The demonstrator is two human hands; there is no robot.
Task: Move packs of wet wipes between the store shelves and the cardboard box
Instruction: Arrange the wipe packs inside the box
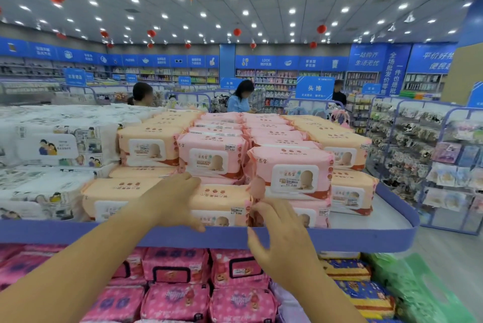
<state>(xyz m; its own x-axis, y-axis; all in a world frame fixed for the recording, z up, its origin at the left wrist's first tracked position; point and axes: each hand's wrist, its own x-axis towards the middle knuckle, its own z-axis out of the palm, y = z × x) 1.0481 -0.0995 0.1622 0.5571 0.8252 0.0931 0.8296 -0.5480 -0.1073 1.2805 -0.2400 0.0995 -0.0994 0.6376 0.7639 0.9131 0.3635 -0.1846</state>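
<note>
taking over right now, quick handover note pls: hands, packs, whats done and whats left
The left hand lies over the left end of a peach plastic pack of wet wipes. I cannot tell whether it is gripping.
The right hand is open with its fingers spread, fingertips at that pack's right end.
The pack sits in the front row on the purple-edged top shelf.
No cardboard box is in view, so progress cannot be judged. This pack looks like the next one to handle.

Purple shelf (366, 237) — wipe packs (290, 173) stacked.
</note>
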